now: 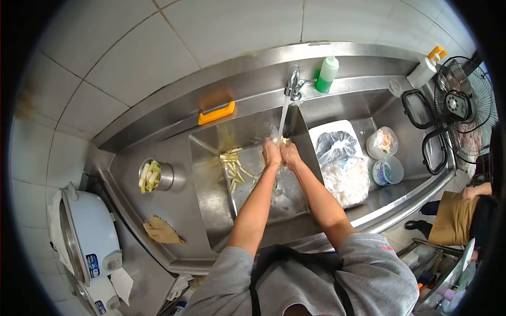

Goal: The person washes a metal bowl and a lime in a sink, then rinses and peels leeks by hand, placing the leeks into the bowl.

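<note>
Water runs from the tap [293, 84] onto both my hands, which are close together over the steel sink [211, 210]. My left hand [271, 152] is closed right under the stream, its fingers partly hidden by splashing. Beside it, my right hand [289, 154] is closed too. Between their fingertips a bit of a pale green stalk [285, 140] shows; most of it is hidden. To the left, on the sink floor, lies a loose pile of pale green and white cut stalks [232, 164]. A steel pot [165, 176] on the left drainboard holds similar, thicker pieces [150, 178].
An orange-handled tool [216, 113] lies on the back ledge; a bottle of green liquid [327, 75] stands by the tap. The right basin holds bagged items [345, 179] and plastic tubs [388, 170]. A tan glove [162, 230] lies left. A fan [457, 105] and another person [456, 216] are at right.
</note>
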`<action>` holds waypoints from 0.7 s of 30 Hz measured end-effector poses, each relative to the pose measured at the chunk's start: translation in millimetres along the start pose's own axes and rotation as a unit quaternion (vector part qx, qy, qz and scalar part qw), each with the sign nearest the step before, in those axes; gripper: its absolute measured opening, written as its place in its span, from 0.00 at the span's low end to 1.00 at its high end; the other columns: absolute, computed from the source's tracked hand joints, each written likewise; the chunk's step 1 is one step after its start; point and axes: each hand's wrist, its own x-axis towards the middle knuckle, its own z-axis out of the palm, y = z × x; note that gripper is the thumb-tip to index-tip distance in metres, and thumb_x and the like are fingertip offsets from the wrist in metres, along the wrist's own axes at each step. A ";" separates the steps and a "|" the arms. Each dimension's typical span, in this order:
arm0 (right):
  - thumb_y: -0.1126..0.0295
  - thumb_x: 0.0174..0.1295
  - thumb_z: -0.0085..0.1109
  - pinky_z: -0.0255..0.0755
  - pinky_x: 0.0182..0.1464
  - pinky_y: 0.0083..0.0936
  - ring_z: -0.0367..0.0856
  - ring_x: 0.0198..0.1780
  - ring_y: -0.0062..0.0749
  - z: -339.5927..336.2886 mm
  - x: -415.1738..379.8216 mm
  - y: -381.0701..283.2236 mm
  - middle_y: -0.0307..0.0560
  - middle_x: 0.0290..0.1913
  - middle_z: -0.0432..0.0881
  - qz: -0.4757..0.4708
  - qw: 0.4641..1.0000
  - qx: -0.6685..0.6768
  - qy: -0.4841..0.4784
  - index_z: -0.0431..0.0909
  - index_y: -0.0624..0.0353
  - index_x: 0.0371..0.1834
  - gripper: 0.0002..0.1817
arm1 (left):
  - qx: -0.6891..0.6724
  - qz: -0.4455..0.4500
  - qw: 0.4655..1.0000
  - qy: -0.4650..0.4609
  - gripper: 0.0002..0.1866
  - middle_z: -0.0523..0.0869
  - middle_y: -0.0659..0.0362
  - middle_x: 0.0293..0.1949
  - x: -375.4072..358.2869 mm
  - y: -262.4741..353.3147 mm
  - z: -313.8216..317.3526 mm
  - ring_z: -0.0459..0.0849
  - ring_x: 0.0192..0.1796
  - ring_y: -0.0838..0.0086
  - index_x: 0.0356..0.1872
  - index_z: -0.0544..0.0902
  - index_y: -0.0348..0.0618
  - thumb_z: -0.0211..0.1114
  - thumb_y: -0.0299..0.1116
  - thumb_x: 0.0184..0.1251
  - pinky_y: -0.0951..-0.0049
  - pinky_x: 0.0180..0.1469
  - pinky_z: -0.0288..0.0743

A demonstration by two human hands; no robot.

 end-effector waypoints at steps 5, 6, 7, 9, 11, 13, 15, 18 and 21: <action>0.67 0.61 0.42 0.67 0.30 0.25 0.72 0.28 0.27 -5.0 6.7 3.7 0.48 0.28 0.76 0.012 0.999 -0.042 -0.005 0.70 0.68 0.40 0.14 | -0.006 0.035 0.999 -0.039 0.16 0.78 0.41 0.32 9.3 -14.7 12.3 0.78 0.38 0.53 0.35 0.71 0.34 0.61 0.36 0.49 0.61 0.39 0.70; 0.66 0.60 0.43 0.68 0.30 0.27 0.73 0.28 0.30 -5.9 5.8 6.4 0.50 0.28 0.76 0.004 0.997 -0.073 -0.004 0.70 0.69 0.38 0.14 | -0.006 0.034 0.999 -0.042 0.16 0.78 0.41 0.32 7.5 -15.3 9.1 0.78 0.38 0.53 0.35 0.71 0.34 0.61 0.36 0.49 0.61 0.39 0.70; 0.66 0.59 0.44 0.68 0.30 0.29 0.75 0.27 0.33 -6.8 5.7 8.5 0.53 0.27 0.77 -0.004 0.995 -0.103 -0.002 0.71 0.70 0.36 0.15 | -0.005 0.045 0.998 -0.050 0.16 0.78 0.41 0.33 7.1 -16.4 4.8 0.78 0.37 0.53 0.35 0.71 0.34 0.61 0.35 0.50 0.62 0.38 0.70; 0.65 0.59 0.45 0.69 0.30 0.31 0.77 0.27 0.35 -13.0 1.6 10.3 0.55 0.27 0.77 -0.008 0.991 -0.134 0.004 0.71 0.71 0.34 0.15 | 0.013 0.043 0.999 -0.031 0.15 0.79 0.43 0.33 14.4 -33.7 8.2 0.79 0.36 0.56 0.33 0.72 0.33 0.62 0.35 0.49 0.62 0.37 0.70; 0.63 0.61 0.44 0.60 0.14 0.20 0.65 0.15 0.22 -19.8 -11.7 5.2 0.41 0.18 0.70 0.090 0.979 0.134 -0.127 0.69 0.63 0.33 0.13 | 0.062 0.004 0.997 -0.036 0.14 0.78 0.42 0.34 10.3 -49.4 -4.3 0.78 0.37 0.53 0.34 0.72 0.33 0.58 0.35 0.53 0.60 0.39 0.69; 0.61 0.61 0.45 0.59 0.13 0.19 0.64 0.13 0.21 -26.6 -11.1 -1.8 0.39 0.16 0.69 0.105 0.976 0.137 -0.135 0.68 0.62 0.33 0.13 | 0.106 -0.030 0.993 -0.036 0.14 0.78 0.41 0.35 17.8 -63.6 3.2 0.77 0.38 0.50 0.35 0.72 0.33 0.54 0.36 0.56 0.57 0.41 0.68; 0.57 0.59 0.46 0.55 0.10 0.17 0.63 0.11 0.19 -25.6 -9.6 -2.3 0.40 0.16 0.70 0.119 0.978 0.114 -0.126 0.69 0.62 0.31 0.16 | -0.027 -0.134 0.987 -0.089 0.19 0.80 0.46 0.35 23.6 -74.4 10.1 0.79 0.36 0.57 0.35 0.75 0.34 0.55 0.43 0.58 0.62 0.38 0.70; 0.59 0.56 0.49 0.68 0.21 0.29 0.74 0.18 0.35 -10.0 7.6 -5.4 0.53 0.25 0.77 0.062 0.985 -0.139 -0.077 0.72 0.66 0.32 0.17 | -0.339 -0.220 0.905 -0.134 0.23 0.80 0.54 0.34 13.0 -43.0 9.9 0.78 0.35 0.67 0.35 0.77 0.35 0.55 0.49 0.57 0.68 0.38 0.69; 0.56 0.50 0.52 0.68 0.43 0.39 0.74 0.42 0.51 7.9 13.8 -3.0 0.62 0.38 0.75 0.008 0.947 -0.321 0.025 0.73 0.65 0.35 0.21 | -0.324 -0.252 0.905 -0.110 0.22 0.80 0.60 0.33 7.1 -23.8 5.1 0.75 0.36 0.75 0.35 0.78 0.37 0.54 0.49 0.58 0.72 0.41 0.67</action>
